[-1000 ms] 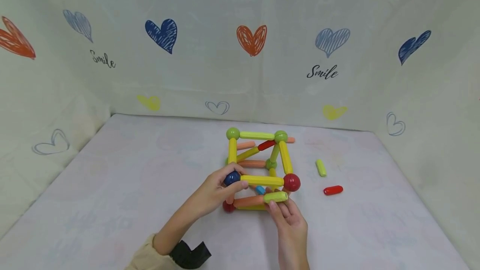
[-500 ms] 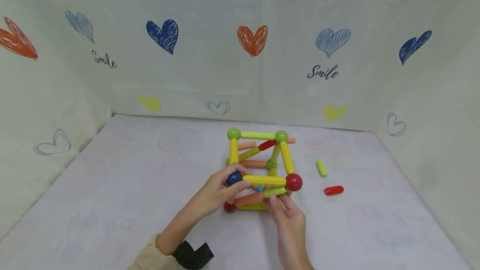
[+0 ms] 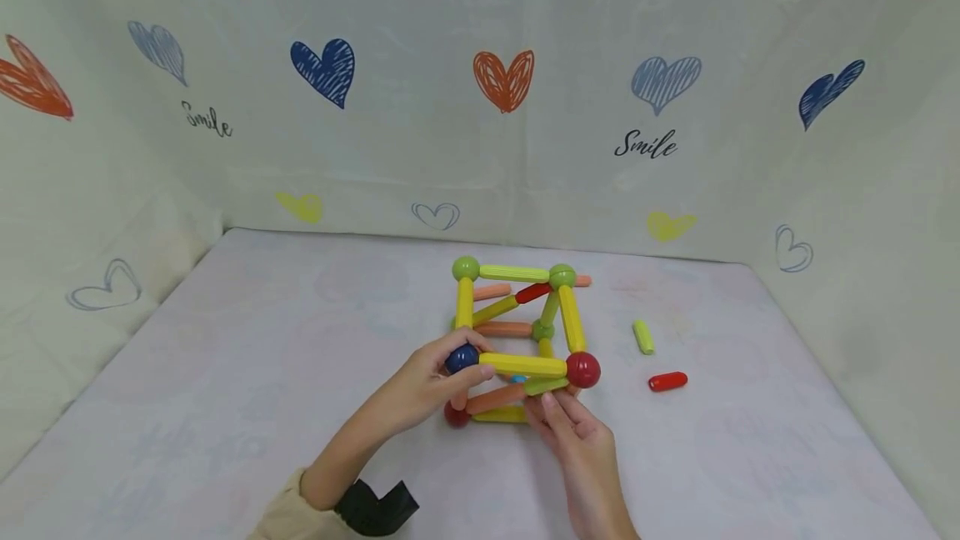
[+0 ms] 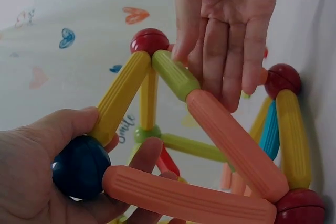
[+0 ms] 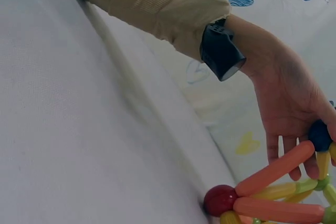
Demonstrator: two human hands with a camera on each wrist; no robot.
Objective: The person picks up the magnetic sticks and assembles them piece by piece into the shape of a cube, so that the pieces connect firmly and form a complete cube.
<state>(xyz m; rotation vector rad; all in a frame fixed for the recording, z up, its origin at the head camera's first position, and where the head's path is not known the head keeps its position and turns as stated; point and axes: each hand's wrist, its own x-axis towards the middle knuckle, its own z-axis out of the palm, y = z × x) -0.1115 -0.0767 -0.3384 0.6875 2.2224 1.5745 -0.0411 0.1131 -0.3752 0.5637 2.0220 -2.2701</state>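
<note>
A cube-like frame of magnetic rods and balls stands on the table, mostly yellow, orange and light green. My left hand (image 3: 411, 386) grips its near upper left corner, with thumb and fingers around the dark blue ball (image 4: 79, 167) and the end of a yellow rod (image 4: 122, 94). Below that rod, my right hand (image 3: 583, 444) pinches a short light green rod (image 4: 176, 75). One end of this rod meets an orange rod (image 4: 236, 141); the other touches the red ball (image 4: 149, 40) at the upper right corner. Parts of the frame's far side are hidden behind the hands.
A loose light green rod (image 3: 642, 337) and a red rod (image 3: 667, 382) lie on the white table (image 3: 262, 407) to the right of the frame. Behind the table hangs a pale cloth (image 3: 420, 148) printed with hearts.
My right hand has raised the light green rod's free end from below the red corner ball until it touches it. The left hand keeps hold of the blue-ball corner.
</note>
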